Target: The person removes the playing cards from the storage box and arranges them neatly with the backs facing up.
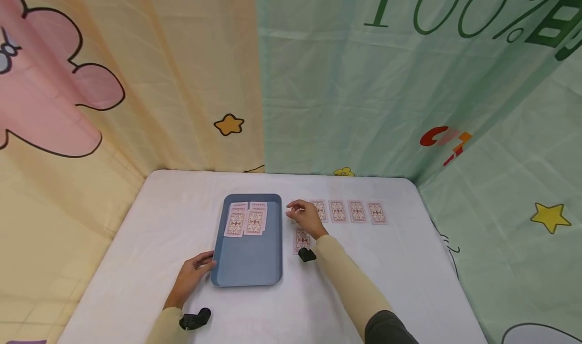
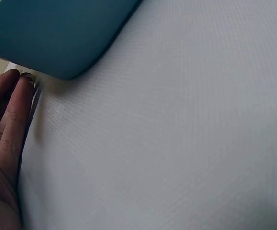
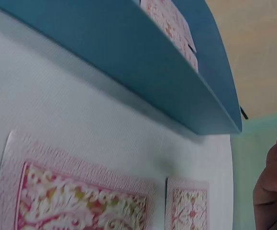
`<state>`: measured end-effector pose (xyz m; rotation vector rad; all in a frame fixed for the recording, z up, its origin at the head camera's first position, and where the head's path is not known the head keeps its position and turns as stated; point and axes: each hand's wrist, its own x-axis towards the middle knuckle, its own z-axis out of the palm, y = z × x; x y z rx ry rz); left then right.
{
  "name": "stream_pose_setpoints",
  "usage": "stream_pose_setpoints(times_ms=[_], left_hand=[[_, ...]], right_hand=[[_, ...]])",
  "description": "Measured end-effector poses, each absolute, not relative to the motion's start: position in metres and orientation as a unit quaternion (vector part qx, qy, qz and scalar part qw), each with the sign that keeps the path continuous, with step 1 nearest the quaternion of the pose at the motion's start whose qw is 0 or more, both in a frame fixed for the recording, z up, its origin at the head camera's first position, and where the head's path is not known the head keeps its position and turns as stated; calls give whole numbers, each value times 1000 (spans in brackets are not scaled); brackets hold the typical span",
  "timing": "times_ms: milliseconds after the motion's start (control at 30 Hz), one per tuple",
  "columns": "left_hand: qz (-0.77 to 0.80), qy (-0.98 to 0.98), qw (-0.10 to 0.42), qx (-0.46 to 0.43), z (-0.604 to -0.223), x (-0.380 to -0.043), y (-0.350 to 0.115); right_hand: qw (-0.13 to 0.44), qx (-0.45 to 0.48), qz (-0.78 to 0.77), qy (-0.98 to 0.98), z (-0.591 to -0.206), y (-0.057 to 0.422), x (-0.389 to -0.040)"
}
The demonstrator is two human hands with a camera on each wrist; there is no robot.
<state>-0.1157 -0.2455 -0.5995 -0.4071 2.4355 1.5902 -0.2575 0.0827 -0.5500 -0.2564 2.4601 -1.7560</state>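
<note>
A blue tray [image 1: 247, 263] lies on the table with several patterned playing cards [image 1: 235, 224] in its far part, face down and partly overlapping. My left hand [image 1: 188, 279] is at the tray's near-left edge, its fingers extended and touching or almost touching the rim; the left wrist view shows the fingertips [image 2: 26, 88] close under the tray wall [image 2: 57, 43]. Just right of the tray, my right hand [image 1: 307, 219] hovers over the left end of a card row [image 1: 338, 211]. Its fingers are loosely bent, with no card visible in them. Below it lies a single card [image 1: 301, 239].
A white cloth covers the table [image 1: 364, 283]. Printed curtains [image 1: 327, 106] hang behind it and at both sides. Black wrist cameras [image 1: 195, 319] are worn on both forearms. In the right wrist view, a second card [image 3: 190, 203] lies beyond the nearer one [image 3: 81, 201].
</note>
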Motion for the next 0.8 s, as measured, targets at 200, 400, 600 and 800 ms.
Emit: stream_pose_setpoints(times_ms=[200,400,600,800], left_hand=[[547,819,104,-140,-599,-115,-246],[552,815,107,-142,-602,-115,-246],[551,816,101,-142,-602,-116,-248],[550,817,99,-143,-600,-115,-247]], right_hand=[[74,-129,-575,805,-541,46,-269],[100,-133,-552,817,-540,13,-273],[120,-146,-562,805,-548,-13,-273],[118,-127,-568,805,-559,-29,-269]])
